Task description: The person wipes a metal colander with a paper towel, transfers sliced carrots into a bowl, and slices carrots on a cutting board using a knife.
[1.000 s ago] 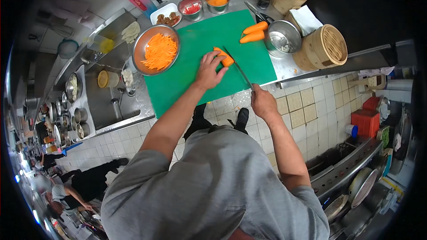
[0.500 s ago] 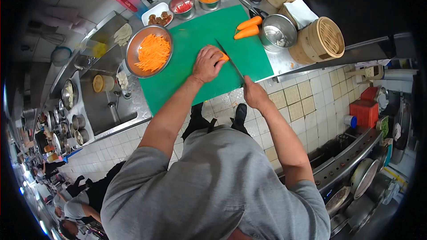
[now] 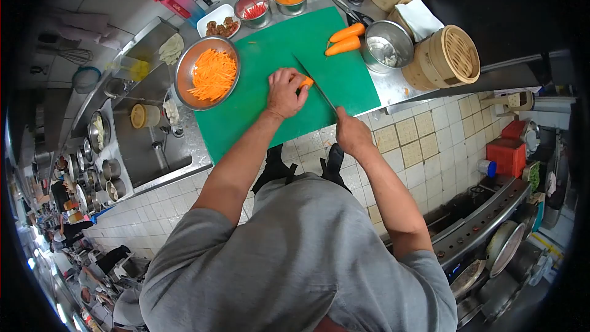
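A piece of carrot (image 3: 306, 82) lies on the green cutting board (image 3: 246, 129), with the curled fingers of my left hand (image 3: 286, 91) closed over it. My right hand (image 3: 353, 132) grips the handle of a kitchen knife (image 3: 314, 85); its blade slants up and left across the board, right beside the carrot piece. Two whole peeled carrots (image 3: 343, 46) rest near the board's far right corner. To the left of my left hand, a metal bowl (image 3: 180, 81) holds shredded carrot (image 3: 214, 75).
Behind the board stand small metal bowls (image 3: 257, 19), a white dish (image 3: 206, 18) and scissors (image 3: 345, 9). On the right are an empty-looking steel bowl (image 3: 387, 46) and bamboo steamers (image 3: 444, 55). A sink (image 3: 138, 154) lies left; a stove (image 3: 473, 227) is behind me on the right.
The knife and both hands have shifted very slightly, and the carrot piece shows more from under my left fingers. At lower left, people in the background have moved.
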Tool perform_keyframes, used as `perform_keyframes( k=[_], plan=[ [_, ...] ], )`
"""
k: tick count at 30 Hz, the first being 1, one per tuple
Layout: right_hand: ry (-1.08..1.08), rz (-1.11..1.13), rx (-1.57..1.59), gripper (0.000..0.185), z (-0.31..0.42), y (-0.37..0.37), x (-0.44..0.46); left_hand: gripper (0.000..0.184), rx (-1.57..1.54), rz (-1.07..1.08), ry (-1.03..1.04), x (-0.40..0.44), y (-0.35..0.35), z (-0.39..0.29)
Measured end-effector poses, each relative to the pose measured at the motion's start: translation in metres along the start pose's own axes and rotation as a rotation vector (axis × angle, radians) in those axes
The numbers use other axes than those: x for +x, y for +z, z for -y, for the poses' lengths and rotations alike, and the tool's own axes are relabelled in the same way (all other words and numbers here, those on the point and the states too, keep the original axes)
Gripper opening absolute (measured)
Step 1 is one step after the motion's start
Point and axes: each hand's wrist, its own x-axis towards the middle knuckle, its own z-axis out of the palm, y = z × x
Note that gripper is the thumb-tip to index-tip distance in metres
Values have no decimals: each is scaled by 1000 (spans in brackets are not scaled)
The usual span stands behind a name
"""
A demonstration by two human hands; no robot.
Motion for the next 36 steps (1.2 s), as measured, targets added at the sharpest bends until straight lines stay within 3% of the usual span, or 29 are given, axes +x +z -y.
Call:
perform_keyframes(
  k=[7, 11, 19, 30, 36],
  plan=[
    [70, 70, -55, 26, 12, -45, -54, 29, -3, 55, 2, -1, -1, 3],
    [66, 21, -61, 19, 2, -38, -73, 29, -37, 52, 16, 0, 1, 6],
    [97, 105, -79, 26, 15, -50, -80, 28, -36, 59, -11, 1, -1, 3],
    [51, 149, -87, 18, 11, -50, -64, 27, -74, 42, -45, 3, -2, 4],
    [39, 216, -139, 25, 31, -29, 9, 27, -105, 46, -45, 5, -2, 5]
  ],
)
